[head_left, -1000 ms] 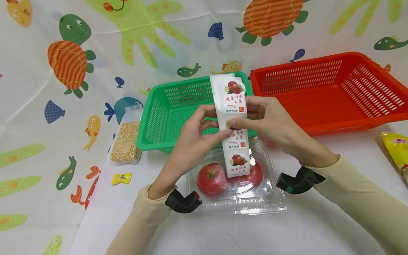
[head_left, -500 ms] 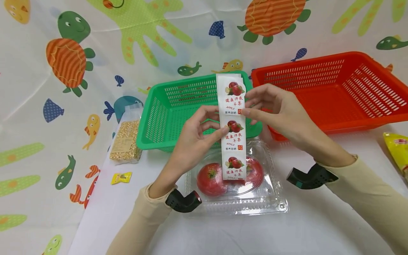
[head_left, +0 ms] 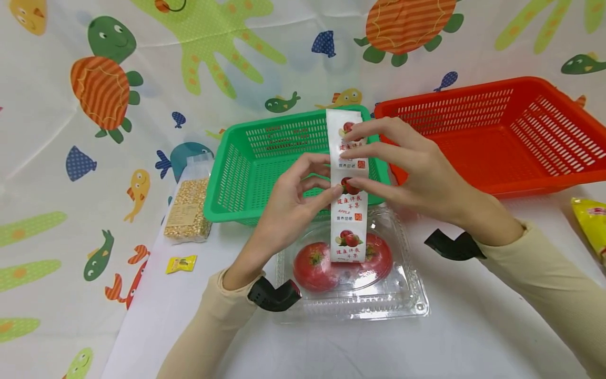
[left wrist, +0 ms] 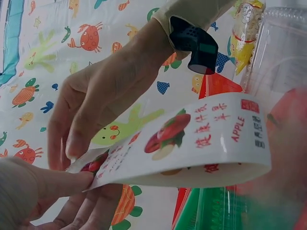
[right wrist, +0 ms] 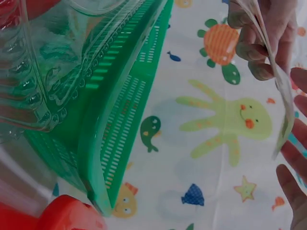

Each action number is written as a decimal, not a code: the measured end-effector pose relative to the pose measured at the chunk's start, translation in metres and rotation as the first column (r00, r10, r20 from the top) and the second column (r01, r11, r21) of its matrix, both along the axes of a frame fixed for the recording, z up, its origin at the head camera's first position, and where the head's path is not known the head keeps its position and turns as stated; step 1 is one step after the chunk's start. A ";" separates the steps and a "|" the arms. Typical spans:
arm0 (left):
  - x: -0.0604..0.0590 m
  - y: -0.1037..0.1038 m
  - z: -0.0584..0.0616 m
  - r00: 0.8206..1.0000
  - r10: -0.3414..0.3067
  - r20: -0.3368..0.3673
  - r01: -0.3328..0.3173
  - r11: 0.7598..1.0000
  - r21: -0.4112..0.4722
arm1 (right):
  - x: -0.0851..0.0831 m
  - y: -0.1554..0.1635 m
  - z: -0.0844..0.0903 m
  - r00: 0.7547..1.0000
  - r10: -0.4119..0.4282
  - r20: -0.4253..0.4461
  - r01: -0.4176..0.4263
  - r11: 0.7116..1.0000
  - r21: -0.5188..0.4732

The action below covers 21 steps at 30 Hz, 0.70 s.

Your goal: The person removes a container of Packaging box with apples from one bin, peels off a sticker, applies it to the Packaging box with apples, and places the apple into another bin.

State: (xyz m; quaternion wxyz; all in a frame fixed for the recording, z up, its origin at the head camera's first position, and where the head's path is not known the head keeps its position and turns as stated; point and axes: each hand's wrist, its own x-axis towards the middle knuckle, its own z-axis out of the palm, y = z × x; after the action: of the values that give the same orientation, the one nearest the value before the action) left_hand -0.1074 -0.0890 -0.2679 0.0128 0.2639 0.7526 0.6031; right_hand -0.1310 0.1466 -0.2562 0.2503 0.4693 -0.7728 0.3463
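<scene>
A white strip of apple stickers [head_left: 347, 187] hangs upright above a clear plastic clamshell box [head_left: 352, 305] that holds two red apples [head_left: 314, 267]. My left hand [head_left: 295, 205] pinches the strip's left edge near its middle. My right hand [head_left: 407, 168] pinches the strip from the right, thumb low and fingers over the upper sticker. In the left wrist view the strip [left wrist: 192, 139] curves toward the camera, with my left thumb [left wrist: 43, 187] on its end. In the right wrist view the strip [right wrist: 276, 91] shows edge-on between fingertips.
A green basket [head_left: 246, 168] stands just behind the hands and a red basket [head_left: 497, 137] to its right. A bag of yellow grains [head_left: 188, 210] and a small yellow sachet [head_left: 180, 264] lie at the left. A yellow packet [head_left: 592, 223] lies at the right edge.
My right hand has shifted left over the strip, its fingers now covering the top sticker. The strip has slid down slightly. My left hand has kept its pinch.
</scene>
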 end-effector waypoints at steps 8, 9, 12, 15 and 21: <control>0.003 -0.002 0.002 0.998 -0.013 -0.061 0.013 1.000 0.013 | 0.002 -0.003 -0.003 1.000 -0.002 -0.007 0.002 1.000 -0.029; 0.003 -0.002 0.002 0.998 -0.013 -0.067 0.014 1.000 0.012 | 0.002 -0.003 -0.004 1.000 0.002 -0.002 -0.002 0.999 -0.033; 0.004 -0.003 0.003 0.996 -0.012 -0.085 0.012 1.000 -0.001 | 0.003 -0.003 -0.004 1.000 0.013 0.015 -0.013 0.999 -0.034; 0.005 -0.003 0.004 0.996 -0.008 -0.094 0.007 1.000 -0.009 | 0.003 -0.002 -0.003 0.999 0.022 0.046 -0.021 0.999 -0.037; 0.008 -0.004 0.006 0.998 0.001 -0.068 -0.002 1.000 -0.021 | 0.004 -0.001 -0.002 0.996 0.025 0.089 -0.018 0.997 -0.081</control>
State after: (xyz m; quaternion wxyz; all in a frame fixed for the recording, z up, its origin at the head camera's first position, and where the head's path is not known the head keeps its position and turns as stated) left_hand -0.0996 -0.0934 -0.2618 -0.0105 0.2837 0.7592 0.5856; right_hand -0.1267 0.1453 -0.2581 0.2303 0.4512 -0.7636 0.4004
